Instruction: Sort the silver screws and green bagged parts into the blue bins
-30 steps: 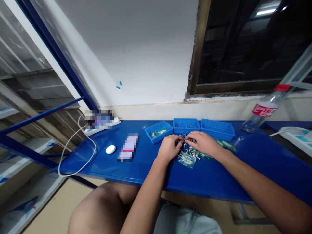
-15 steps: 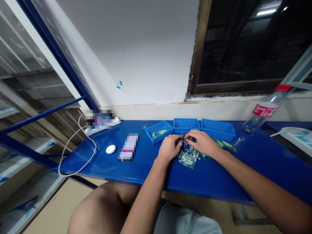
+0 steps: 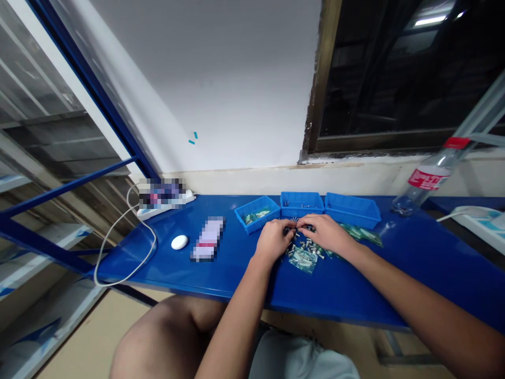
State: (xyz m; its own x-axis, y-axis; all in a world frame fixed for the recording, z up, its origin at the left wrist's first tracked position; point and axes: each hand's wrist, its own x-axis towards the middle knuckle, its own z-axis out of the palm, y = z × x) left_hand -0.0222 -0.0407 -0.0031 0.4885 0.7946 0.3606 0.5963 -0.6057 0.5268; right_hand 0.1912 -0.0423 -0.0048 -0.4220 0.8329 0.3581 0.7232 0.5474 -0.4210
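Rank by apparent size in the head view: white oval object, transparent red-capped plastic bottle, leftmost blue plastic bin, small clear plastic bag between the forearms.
1. Bottle
2. Leftmost bin
3. Bag
4. Oval object

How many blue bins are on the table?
3: the left bin, turned at an angle; the middle bin; and the right bin, nearest the bottle. None seems hidden.

Plain white wall behind glossy blue flat-topped table. At right, dark glass window in brown frame, showing bright white light strip. Tan floor below.
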